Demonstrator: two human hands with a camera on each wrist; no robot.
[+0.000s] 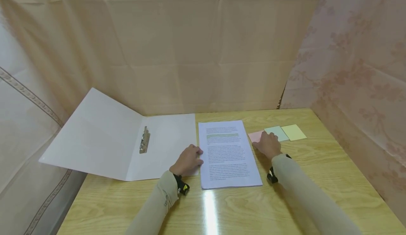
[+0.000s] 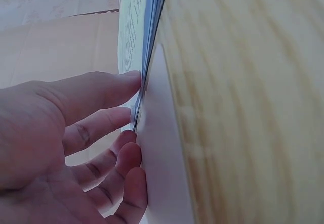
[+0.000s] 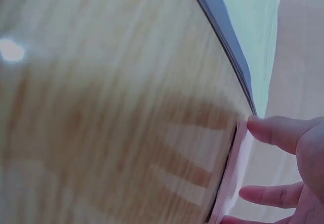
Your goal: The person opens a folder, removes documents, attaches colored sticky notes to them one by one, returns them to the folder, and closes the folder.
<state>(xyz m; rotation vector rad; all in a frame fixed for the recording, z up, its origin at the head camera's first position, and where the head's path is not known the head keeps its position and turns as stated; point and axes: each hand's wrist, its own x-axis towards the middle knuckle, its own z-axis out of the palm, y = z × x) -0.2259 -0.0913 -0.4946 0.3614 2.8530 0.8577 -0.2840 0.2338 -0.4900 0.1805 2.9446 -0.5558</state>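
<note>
A stack of printed paper lies flat on the table, with a green highlighted line near its top. At its left edge is my left hand, and in the left wrist view the thumb and index fingertips touch the sheets' side. My right hand is by the stack's right edge, above a pink sticky note pad that it partly hides. In the right wrist view the thumb tip meets the stack's edge, while the other fingers extend over the pink pad.
An open white folder with a metal clip lies left of the stack, its cover raised at a slant. Green and yellow sticky note pads sit right of the pink one. Cloth hangs behind the wooden table.
</note>
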